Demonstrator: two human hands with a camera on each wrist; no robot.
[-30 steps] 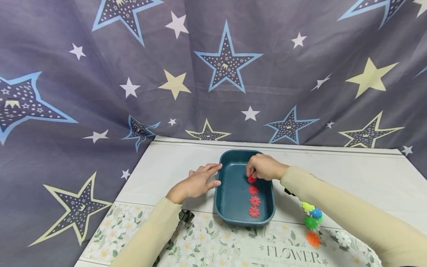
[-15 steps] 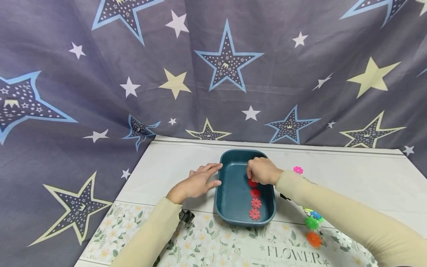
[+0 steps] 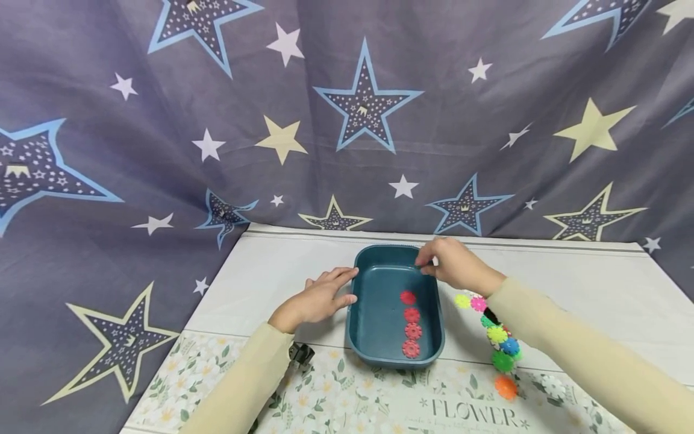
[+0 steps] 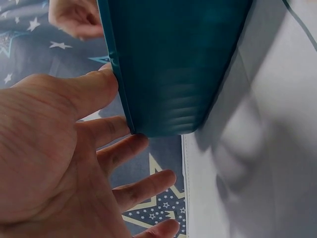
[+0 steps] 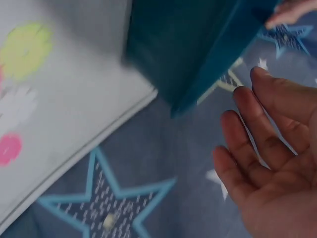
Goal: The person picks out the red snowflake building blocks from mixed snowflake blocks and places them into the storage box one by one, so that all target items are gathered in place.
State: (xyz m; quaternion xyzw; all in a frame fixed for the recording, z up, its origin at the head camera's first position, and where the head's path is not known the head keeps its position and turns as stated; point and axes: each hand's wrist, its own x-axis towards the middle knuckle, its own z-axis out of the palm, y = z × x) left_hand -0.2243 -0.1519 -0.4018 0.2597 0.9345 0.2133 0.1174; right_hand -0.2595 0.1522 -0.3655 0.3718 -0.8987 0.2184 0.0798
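A dark teal rectangular tray (image 3: 379,319) lies on the table. Inside, near its right wall, several red notched plastic discs (image 3: 412,331) form a column; the farthest red disc (image 3: 408,297) lies slightly apart from the others. My left hand (image 3: 314,301) touches the left rim with its thumb and extended fingers, and the left wrist view shows them against the tray wall (image 4: 168,59). Over the far right rim hovers my right hand (image 3: 455,265). Its fingers are loosely bent with nothing between them, as the right wrist view of the hand (image 5: 272,153) confirms.
Right of the tray, partly under the right forearm, lie loose discs: yellow (image 3: 462,301), pink (image 3: 478,304), blue (image 3: 510,346), green (image 3: 503,361), orange (image 3: 506,387) and white (image 3: 554,386). A star-patterned curtain (image 3: 336,169) hangs behind the table.
My right hand has let go of the farthest red disc, then lifted and moved right, toward the tray's far right rim. The left hand stays at the left rim.
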